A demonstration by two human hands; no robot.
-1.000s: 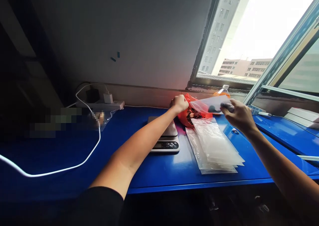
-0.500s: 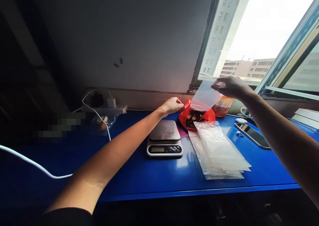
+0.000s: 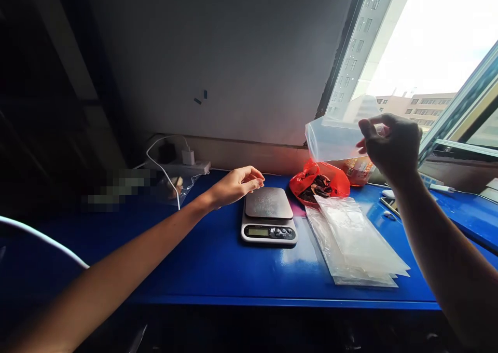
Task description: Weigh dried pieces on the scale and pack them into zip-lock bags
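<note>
My right hand is closed on a clear plastic bag, held sideways in the air with its mouth to the left. Below it, a red plastic bag stands open, with dark dried slices inside. My left hand hovers at the back left of a digital kitchen scale; its fingertips are pinched together, and whatever they hold, if anything, is too small to make out. No item shows on the scale's metal plate. A stack of clear plastic bags lies right of the scale, partly against the red bag.
A jar with an orange label stands behind the red bag. At the back left are a power strip, a white charger and a small clear bag. An earphone and a phone, partly hidden by my arm, lie right.
My left hand has left the red bag's rim and moved left to the scale. The clear bag, in my right hand, has risen away from the red bag and turned sideways. The view has shifted slightly.
</note>
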